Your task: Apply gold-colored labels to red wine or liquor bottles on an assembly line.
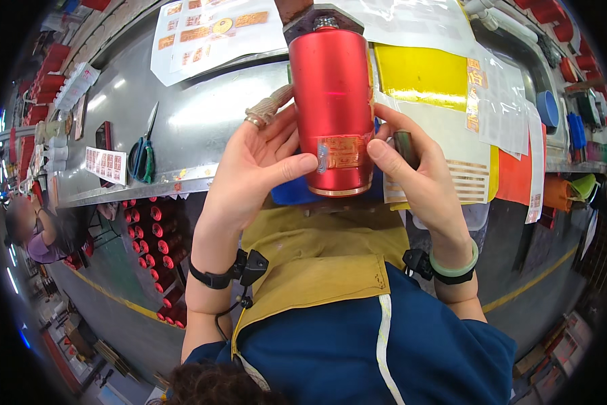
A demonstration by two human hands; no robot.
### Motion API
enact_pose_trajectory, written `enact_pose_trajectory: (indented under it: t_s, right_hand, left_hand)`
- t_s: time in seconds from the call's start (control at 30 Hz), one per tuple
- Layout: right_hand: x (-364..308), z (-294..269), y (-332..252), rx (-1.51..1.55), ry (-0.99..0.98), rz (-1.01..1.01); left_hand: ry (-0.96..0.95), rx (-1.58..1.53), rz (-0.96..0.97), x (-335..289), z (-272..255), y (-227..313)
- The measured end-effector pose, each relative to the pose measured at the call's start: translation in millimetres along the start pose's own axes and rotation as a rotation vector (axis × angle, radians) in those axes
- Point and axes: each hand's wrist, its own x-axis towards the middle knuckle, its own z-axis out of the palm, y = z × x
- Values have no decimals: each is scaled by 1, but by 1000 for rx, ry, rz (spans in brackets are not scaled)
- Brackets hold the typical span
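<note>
A tapered, glossy red bottle (332, 94) stands in front of me, its threaded metal neck against a dark angular plate (322, 15) at the far end. Low on its side sits a gold decorated sticker (342, 152). My left hand (259, 145) cups the bottle from the left, the thumb on the sticker's left end and a finger wrapped in a pale cover. From the right, my right hand (418, 152) grips it with its thumb at the sticker's right edge. A dark, short cylindrical piece (403, 145) shows among the right fingers; its kind is unclear.
Sticker sheets (229, 27) lie behind the bottle on the metal table (202, 101). Scissors (143, 145) and a small label card (106, 165) lie left. A yellow sheet (421, 74) and striped sheet (462, 179) are right. Several red bottles (156, 243) stand below; a person (43, 233) sits far left.
</note>
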Motion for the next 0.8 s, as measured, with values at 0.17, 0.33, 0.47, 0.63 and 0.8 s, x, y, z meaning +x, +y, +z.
enact_pose_trajectory:
  t_s: [0.17, 0.33, 0.47, 0.63, 0.8]
  right_hand:
    - [-1, -1, -1, -44, -4, -16]
    - [1, -2, -1, -47, -16, -17]
    - [3, -3, 1, -35, -14, -18]
    - [5, -4, 0, -50, -30, -19]
    - [5, -6, 2, -81, -31, -23]
  left_hand:
    - [208, 346, 158, -18, 21, -5]
    - [260, 383, 169, -20, 31, -4]
    - [228, 228, 157, -24, 47, 5]
    - [149, 185, 163, -25, 55, 11]
    - [173, 206, 164, -25, 50, 10]
